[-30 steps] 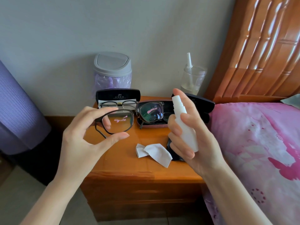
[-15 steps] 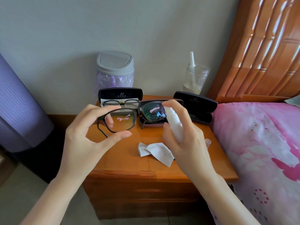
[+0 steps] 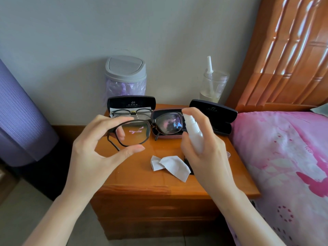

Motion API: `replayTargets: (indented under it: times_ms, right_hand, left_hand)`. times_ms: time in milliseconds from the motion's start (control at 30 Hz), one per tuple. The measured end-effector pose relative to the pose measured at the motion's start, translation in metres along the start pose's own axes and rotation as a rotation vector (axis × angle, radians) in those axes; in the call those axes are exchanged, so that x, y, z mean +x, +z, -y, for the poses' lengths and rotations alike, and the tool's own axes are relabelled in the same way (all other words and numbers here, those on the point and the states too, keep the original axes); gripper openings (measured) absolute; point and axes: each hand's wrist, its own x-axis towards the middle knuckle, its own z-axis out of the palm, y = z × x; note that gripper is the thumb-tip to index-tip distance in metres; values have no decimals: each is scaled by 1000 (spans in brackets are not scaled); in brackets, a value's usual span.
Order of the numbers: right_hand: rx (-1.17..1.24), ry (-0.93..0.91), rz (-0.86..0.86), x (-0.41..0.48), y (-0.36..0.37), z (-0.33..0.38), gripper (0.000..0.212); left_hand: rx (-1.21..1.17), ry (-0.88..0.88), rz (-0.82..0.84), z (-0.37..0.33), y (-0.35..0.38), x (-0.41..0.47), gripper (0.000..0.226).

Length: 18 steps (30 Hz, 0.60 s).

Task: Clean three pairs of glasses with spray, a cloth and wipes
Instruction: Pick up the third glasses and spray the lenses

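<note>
The left hand (image 3: 92,157) is holding a pair of dark-framed glasses (image 3: 142,129) up over the wooden tabletop (image 3: 142,176), pinching one lens rim between the forefinger on top and the thumb below, with another finger showing through the lens. The right hand (image 3: 205,153) is gripping a small white spray bottle (image 3: 194,133), wrapped around its body with the forefinger lying on the top, the nozzle end sitting just beside the other lens of the held glasses. That lens is looking smeared with coloured reflections.

Below and between the hands, a white cleaning cloth (image 3: 170,166) is lying crumpled on the tabletop, with a dark object partly hidden under the right hand beside it. At the back left, an open black glasses case (image 3: 131,103) is holding a second, thin-framed pair (image 3: 132,112). A reddish case (image 3: 168,135) is sitting behind the held glasses, and a closed black case (image 3: 215,116) is resting at the back right. A small lidded bin (image 3: 126,77) with a purple liner and a clear jar (image 3: 213,86) are standing near the wall. A pink bedspread (image 3: 284,157) is lying to the right.
</note>
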Motion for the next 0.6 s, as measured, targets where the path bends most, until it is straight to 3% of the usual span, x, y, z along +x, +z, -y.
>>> replayTargets:
  times_ms: [333,600]
  right_hand:
    - [24,34,-2,0,-1,0,51]
    - [76,-181,129,-14,10,30,49]
  left_hand:
    - [10,-7,5,0,-1,1,51]
    - [44,-17,23,-6,4,-1,52]
